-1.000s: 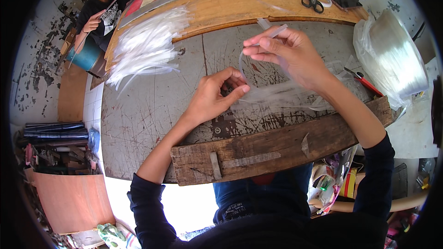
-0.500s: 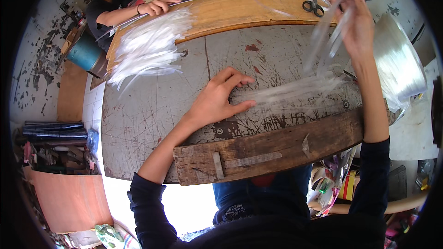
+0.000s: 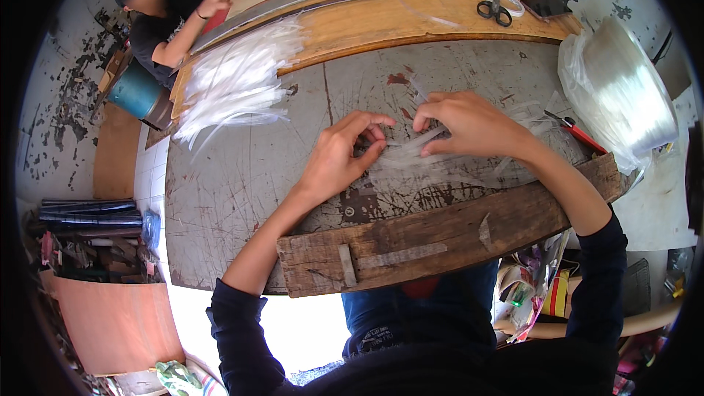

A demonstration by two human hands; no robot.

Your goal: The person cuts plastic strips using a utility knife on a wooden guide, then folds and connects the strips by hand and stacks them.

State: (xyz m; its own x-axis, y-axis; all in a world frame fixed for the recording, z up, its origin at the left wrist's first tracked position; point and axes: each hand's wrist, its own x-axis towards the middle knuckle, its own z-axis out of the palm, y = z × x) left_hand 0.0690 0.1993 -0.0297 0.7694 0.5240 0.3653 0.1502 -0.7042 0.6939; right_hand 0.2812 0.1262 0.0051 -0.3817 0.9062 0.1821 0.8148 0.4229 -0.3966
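White plastic strips [image 3: 242, 77] sit in a messy heap at far left, spilling onto the grey worktop [image 3: 235, 183]. Next comes the left hand [image 3: 339, 150], fingers loosely curled; can't tell if it's pinching anything. Clear strips [image 3: 455, 167] lie from its fingertips across under the right hand [image 3: 477, 125], whose thumb and forefinger are apart, a strip crossing the gap, maybe gripped, can't tell. Then a red-handled tool [image 3: 586, 137] and a big clear roll [image 3: 632, 92].
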